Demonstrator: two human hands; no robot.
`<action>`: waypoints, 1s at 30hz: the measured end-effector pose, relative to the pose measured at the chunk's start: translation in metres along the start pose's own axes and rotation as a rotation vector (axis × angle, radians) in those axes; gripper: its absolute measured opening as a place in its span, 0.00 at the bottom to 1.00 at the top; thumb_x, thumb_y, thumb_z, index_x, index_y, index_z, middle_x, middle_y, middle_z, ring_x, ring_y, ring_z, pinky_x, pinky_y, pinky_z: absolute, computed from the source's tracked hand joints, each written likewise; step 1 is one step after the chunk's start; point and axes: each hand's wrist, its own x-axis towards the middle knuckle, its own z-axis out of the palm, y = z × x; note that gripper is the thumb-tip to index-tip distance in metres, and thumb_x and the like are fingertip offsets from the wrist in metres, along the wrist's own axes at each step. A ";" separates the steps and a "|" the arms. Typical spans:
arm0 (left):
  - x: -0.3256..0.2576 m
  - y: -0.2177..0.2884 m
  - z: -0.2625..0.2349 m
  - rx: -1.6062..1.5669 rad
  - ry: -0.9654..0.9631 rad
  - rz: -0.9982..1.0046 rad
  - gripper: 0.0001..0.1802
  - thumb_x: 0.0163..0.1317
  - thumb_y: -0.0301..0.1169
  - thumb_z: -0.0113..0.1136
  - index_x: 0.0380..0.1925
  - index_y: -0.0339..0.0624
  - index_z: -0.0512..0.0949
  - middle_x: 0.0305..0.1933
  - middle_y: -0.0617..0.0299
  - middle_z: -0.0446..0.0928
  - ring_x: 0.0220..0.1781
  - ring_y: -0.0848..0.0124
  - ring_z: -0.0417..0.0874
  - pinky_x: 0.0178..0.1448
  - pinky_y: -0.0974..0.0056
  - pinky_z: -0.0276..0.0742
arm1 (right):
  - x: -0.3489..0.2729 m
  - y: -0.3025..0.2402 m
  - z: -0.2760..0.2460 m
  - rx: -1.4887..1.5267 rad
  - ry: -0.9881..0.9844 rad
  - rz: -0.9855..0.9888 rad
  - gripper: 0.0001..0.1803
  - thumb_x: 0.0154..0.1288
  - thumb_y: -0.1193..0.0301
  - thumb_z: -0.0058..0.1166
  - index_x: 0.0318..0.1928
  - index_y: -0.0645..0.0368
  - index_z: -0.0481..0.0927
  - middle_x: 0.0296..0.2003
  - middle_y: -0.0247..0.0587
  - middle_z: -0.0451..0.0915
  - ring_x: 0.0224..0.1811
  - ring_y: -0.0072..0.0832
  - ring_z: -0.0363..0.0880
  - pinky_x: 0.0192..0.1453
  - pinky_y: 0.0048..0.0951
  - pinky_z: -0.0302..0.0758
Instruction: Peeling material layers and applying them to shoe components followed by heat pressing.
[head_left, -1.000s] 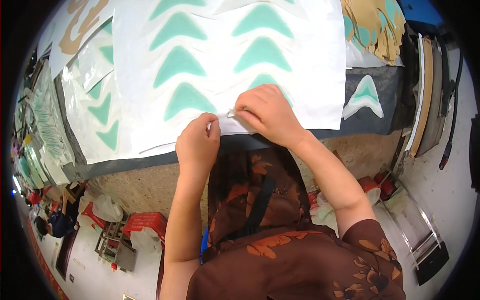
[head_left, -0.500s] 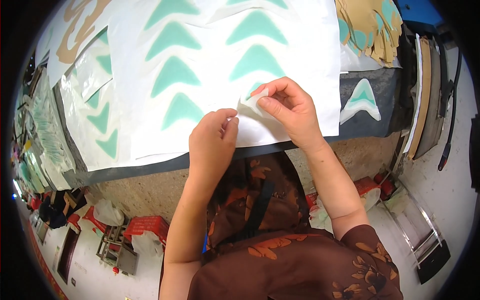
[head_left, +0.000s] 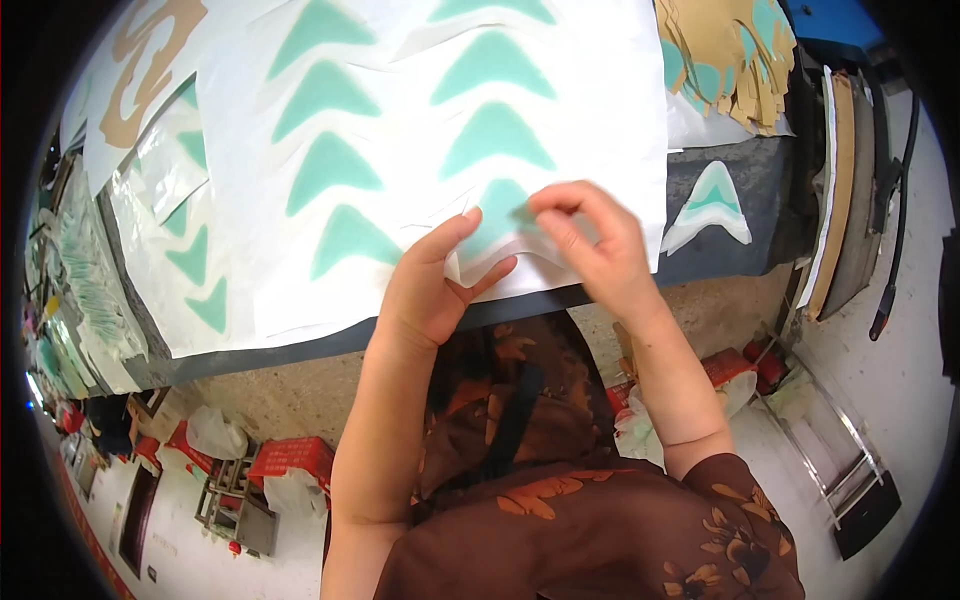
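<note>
Decal: the teal chevron (head_left: 497, 215) you are working sits at the near edge of the white sheet (head_left: 600, 120), just above the table edge, between your two hands.
Change: half a second ago both hands were bunched low on the sheet's edge over a small lifted flap; now they have parted and moved up, and the chevron shows between them with its backing raised off the sheet.
Meaning: by the look of it, the piece is coming free rather than tearing (the motion blur on your right fingers hides the exact lifted edge).
Left hand (head_left: 430, 285): thumb and fingers pinching the chevron's lower left corner, palm toward the table edge.
Right hand (head_left: 600, 250): fingertips curled together, pinching at the chevron's right side.
Look: pale teal, arrowhead shape with a notched base, thin and slightly bowed where you hold it.
Farther: more teal chevrons in two columns up the sheet; a loose teal-and-white piece (head_left: 712, 205) lies on the dark tabletop (head_left: 700, 160) to your right; a tan cut-out stack (head_left: 730, 55) beyond.
</note>
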 end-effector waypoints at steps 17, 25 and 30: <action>-0.015 0.015 0.015 -0.059 -0.320 -0.028 0.31 0.57 0.22 0.51 0.63 0.30 0.66 0.62 0.48 0.72 0.63 0.56 0.74 0.68 0.47 0.71 | 0.005 0.047 -0.028 0.045 0.220 0.339 0.12 0.66 0.76 0.52 0.49 0.64 0.77 0.44 0.34 0.77 0.42 0.20 0.75 0.51 0.22 0.73; -0.028 0.042 0.044 0.097 -0.303 0.095 0.27 0.57 0.19 0.53 0.60 0.31 0.71 0.53 0.55 0.79 0.52 0.68 0.80 0.57 0.65 0.75 | 0.018 0.009 -0.025 0.651 0.054 0.488 0.17 0.68 0.72 0.54 0.56 0.64 0.75 0.51 0.37 0.80 0.53 0.22 0.76 0.59 0.25 0.72; -0.038 0.075 0.062 0.203 -0.383 0.248 0.28 0.57 0.18 0.54 0.61 0.32 0.70 0.51 0.56 0.80 0.41 0.75 0.81 0.43 0.73 0.77 | 0.026 0.028 -0.013 0.073 -0.025 0.367 0.20 0.67 0.70 0.54 0.58 0.62 0.75 0.53 0.42 0.79 0.55 0.30 0.76 0.60 0.30 0.71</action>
